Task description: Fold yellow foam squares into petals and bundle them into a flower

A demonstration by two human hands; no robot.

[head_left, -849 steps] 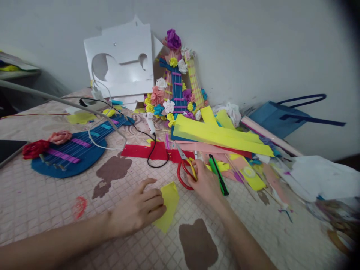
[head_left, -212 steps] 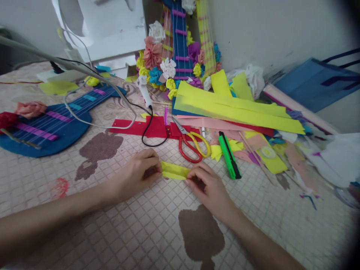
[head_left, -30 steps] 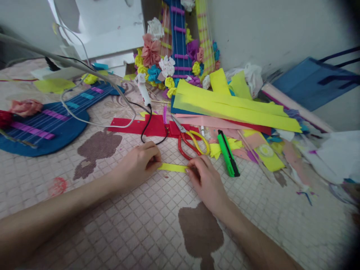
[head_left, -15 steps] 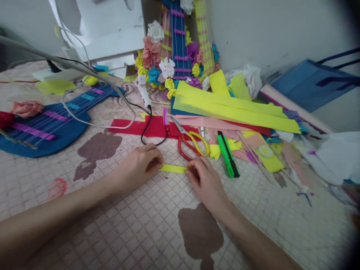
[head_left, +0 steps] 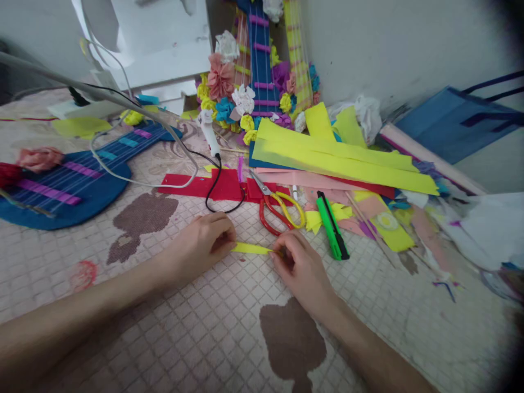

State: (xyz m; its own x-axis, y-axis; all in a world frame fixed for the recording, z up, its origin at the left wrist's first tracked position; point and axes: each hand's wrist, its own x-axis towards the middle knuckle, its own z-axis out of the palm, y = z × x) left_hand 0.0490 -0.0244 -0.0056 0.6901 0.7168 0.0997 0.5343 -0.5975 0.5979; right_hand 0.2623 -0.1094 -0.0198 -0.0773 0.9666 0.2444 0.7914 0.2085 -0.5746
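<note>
A narrow yellow paper strip (head_left: 252, 249) stretches between my two hands, low over the patterned tablecloth (head_left: 196, 327). Its left end is pinched in the closed fingers of my left hand (head_left: 208, 237). My right hand (head_left: 301, 262) grips the other end between thumb and fingertips; both ends are hidden in the fingers. Just beyond my right hand lie scissors (head_left: 278, 207) with one red and one yellow handle. A green utility knife (head_left: 331, 226) rests to the right of them. Red paper pieces (head_left: 225, 184) lie past my left hand.
A white glue gun (head_left: 208, 134) with a black cord stands behind the red paper. On the left lies a blue paper guitar (head_left: 73, 185) under a white cable. Long yellow paper sheets (head_left: 339, 158) are piled at the back right. Decorated guitars (head_left: 261, 60) lean at the back.
The yellow strip has turned slightly and now looks narrower between my hands. Both hands have shifted only a little and keep hold of its ends.
</note>
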